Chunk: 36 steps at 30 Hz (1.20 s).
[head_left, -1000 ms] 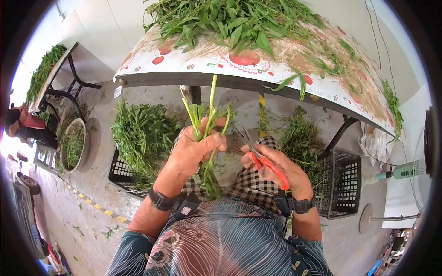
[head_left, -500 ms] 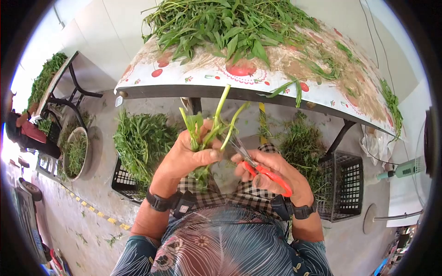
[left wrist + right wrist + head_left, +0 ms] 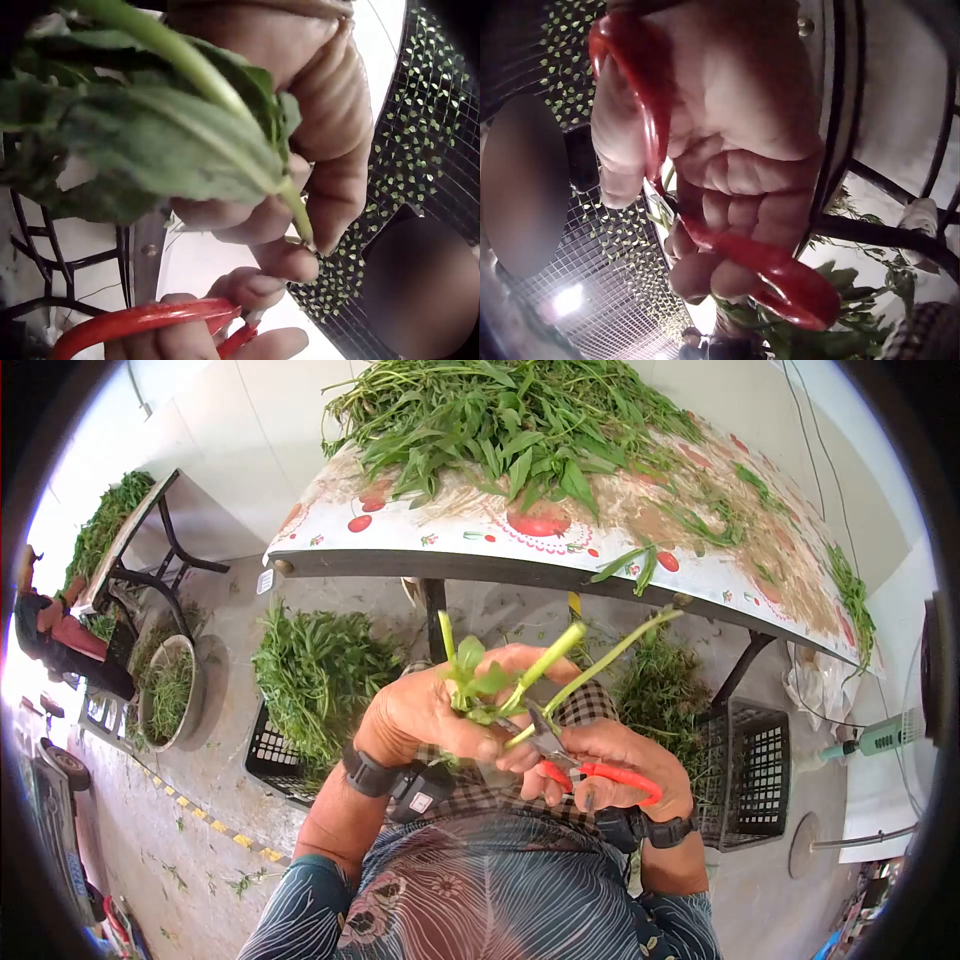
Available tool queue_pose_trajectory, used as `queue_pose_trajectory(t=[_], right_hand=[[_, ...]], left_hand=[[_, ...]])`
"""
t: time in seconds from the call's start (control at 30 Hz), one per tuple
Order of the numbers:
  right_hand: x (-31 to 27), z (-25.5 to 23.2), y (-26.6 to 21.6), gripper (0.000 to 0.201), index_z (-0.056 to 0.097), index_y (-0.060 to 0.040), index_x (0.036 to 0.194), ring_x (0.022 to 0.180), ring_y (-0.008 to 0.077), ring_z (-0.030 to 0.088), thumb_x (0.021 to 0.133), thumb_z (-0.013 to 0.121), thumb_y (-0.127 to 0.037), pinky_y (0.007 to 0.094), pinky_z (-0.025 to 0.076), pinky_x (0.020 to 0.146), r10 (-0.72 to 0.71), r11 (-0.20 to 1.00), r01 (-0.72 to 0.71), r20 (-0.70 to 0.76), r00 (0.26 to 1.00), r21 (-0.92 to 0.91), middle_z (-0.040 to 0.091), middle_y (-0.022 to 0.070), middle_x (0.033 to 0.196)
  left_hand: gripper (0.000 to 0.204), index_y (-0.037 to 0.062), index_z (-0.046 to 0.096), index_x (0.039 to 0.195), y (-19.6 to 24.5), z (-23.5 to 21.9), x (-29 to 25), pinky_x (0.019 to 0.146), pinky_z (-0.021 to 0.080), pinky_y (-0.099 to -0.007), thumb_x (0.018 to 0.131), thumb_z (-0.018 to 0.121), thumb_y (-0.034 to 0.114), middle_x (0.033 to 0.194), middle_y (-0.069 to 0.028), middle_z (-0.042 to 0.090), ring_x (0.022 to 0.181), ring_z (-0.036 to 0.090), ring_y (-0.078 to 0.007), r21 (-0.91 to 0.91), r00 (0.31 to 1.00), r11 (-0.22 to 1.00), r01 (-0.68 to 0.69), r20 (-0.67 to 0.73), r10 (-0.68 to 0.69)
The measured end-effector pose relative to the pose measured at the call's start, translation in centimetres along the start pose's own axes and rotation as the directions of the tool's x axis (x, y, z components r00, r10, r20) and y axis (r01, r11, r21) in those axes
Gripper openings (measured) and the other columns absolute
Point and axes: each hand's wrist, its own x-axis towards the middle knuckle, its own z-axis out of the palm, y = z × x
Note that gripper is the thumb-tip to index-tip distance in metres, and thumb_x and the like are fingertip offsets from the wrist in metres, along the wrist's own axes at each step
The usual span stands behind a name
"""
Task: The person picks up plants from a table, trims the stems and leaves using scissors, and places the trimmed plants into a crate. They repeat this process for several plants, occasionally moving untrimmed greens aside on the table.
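My left hand (image 3: 425,710) grips a small bunch of green leafy stems (image 3: 553,657), their pale cut ends pointing up and to the right. In the left wrist view, broad leaves (image 3: 172,142) cover part of that hand's fingers. My right hand (image 3: 640,745) holds red-handled scissors (image 3: 625,778), with fingers and thumb through the handle loops, as the right wrist view shows on the red handles (image 3: 780,277). The scissor blades (image 3: 546,736) lie at the lower stems, close beside the left fingertips. Their tips are hidden among stems and fingers.
Ahead stands a table with a soiled, fruit-printed cloth (image 3: 420,540), bearing a large heap of greens (image 3: 520,435). Leafy greens (image 3: 320,680) fill a black crate at left; another black crate (image 3: 760,770) stands at right. A round basin (image 3: 190,710) and another person (image 3: 60,630) are far left.
My hands have come together, and the stems have tipped over to the right. The scissors have moved in from beside the bunch, so the blades now overlap the lower stems.
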Motion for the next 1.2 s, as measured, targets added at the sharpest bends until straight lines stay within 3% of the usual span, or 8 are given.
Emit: queue_pose_trajectory(t=[0.13, 0.23, 0.33, 0.47, 0.6, 0.77, 0.97, 1.2], right_hand=[[0.3, 0.9, -0.6, 0.070, 0.053, 0.0028, 0.115, 0.070, 0.0144, 0.057, 0.076, 0.062, -0.055, 0.0253, 0.047, 0.061, -0.003, 0.999, 0.013, -0.173, 0.985, 0.051, 0.061, 0.0099, 0.085], [0.6, 1.0, -0.5, 0.071, 0.053, 0.0029, 0.115, 0.069, 0.0143, 0.057, 0.076, 0.060, -0.056, 0.0257, 0.048, 0.061, 0.109, 0.990, -0.090, -0.172, 0.979, 0.113, 0.061, 0.0100, 0.083], [0.4, 0.2, -1.5, 0.051, 0.051, -0.0022, 0.119, 0.080, 0.0126, 0.054, 0.082, 0.062, -0.036, 0.0259, 0.044, 0.071, 0.059, 0.998, -0.059, -0.022, 0.998, 0.002, 0.058, 0.0044, 0.090], [0.2, -0.1, -1.1, 0.053, 0.050, -0.0023, 0.120, 0.079, 0.0143, 0.056, 0.083, 0.060, -0.039, 0.0270, 0.045, 0.072, -0.014, 0.999, 0.015, 0.006, 1.000, -0.038, 0.059, 0.0059, 0.090], [-0.3, -0.7, -0.5, 0.057, 0.048, -0.0007, 0.122, 0.077, 0.0152, 0.057, 0.083, 0.060, -0.041, 0.0282, 0.047, 0.070, 0.008, 0.998, -0.001, 0.109, 0.994, -0.062, 0.060, 0.0072, 0.089], [-0.3, -0.5, -0.6, 0.058, 0.048, 0.0012, 0.120, 0.073, 0.0148, 0.058, 0.083, 0.060, -0.042, 0.0277, 0.047, 0.067, -0.011, 0.997, 0.018, 0.097, 0.995, -0.072, 0.060, 0.0080, 0.087], [-0.2, -0.2, -0.1, 0.057, 0.050, 0.0003, 0.118, 0.071, 0.0137, 0.058, 0.082, 0.061, -0.043, 0.0264, 0.046, 0.064, -0.050, 0.995, 0.050, 0.006, 0.999, -0.091, 0.061, 0.0066, 0.083], [-0.1, 0.0, 0.3, 0.063, 0.052, -0.0011, 0.115, 0.069, 0.0125, 0.055, 0.076, 0.065, -0.049, 0.0253, 0.045, 0.062, -0.036, 0.999, 0.039, -0.082, 0.996, 0.028, 0.059, 0.0045, 0.080]], left_hand=[[0.085, -0.0057, 0.030, 0.129, -0.4, -0.9, 0.0, 0.051, 0.043, -0.0289, 0.064, 0.078, 0.018, 0.072, -0.0101, 0.056, 0.055, 0.053, -0.0165, 0.168, 0.993, 0.985, -0.026, -0.112, 0.045], [0.093, -0.0029, 0.024, 0.134, -0.6, -0.9, -0.2, 0.051, 0.043, -0.0285, 0.062, 0.079, 0.019, 0.072, -0.0110, 0.057, 0.055, 0.054, -0.0174, 0.101, 0.992, 0.994, -0.042, -0.118, 0.054], [0.096, -0.0007, 0.020, 0.137, 1.0, 0.0, -0.3, 0.051, 0.043, -0.0303, 0.062, 0.078, 0.014, 0.072, -0.0135, 0.058, 0.058, 0.056, -0.0202, 0.171, 0.992, 0.985, 0.040, -0.125, -0.019], [0.094, -0.0022, 0.022, 0.137, 1.6, 0.7, 0.4, 0.051, 0.043, -0.0303, 0.063, 0.078, 0.013, 0.071, -0.0125, 0.058, 0.059, 0.057, -0.0202, 0.135, 0.995, 0.987, 0.090, -0.052, -0.084], [0.086, -0.0093, 0.029, 0.131, 2.4, 1.5, 0.9, 0.051, 0.043, -0.0305, 0.062, 0.076, 0.010, 0.070, -0.0128, 0.056, 0.059, 0.055, -0.0200, 0.275, 0.992, 0.954, 0.117, 0.009, -0.124], [0.081, -0.0092, 0.029, 0.127, 1.6, 0.4, 0.4, 0.049, 0.041, -0.0284, 0.064, 0.075, 0.013, 0.071, -0.0136, 0.055, 0.060, 0.055, -0.0203, 0.132, 0.985, 0.981, 0.140, 0.082, -0.151], [0.083, -0.0070, 0.030, 0.125, 2.3, 0.5, -0.2, 0.051, 0.045, -0.0264, 0.062, 0.078, 0.017, 0.078, -0.0126, 0.055, 0.062, 0.056, -0.0208, 0.275, 0.985, 0.946, 0.172, -0.023, -0.172], [0.072, -0.0020, 0.038, 0.123, 1.3, 0.4, -1.4, 0.057, 0.045, -0.0239, 0.063, 0.075, 0.014, 0.083, -0.0088, 0.057, 0.067, 0.056, -0.0137, 0.319, 0.984, 0.939, 0.129, -0.160, -0.080]])
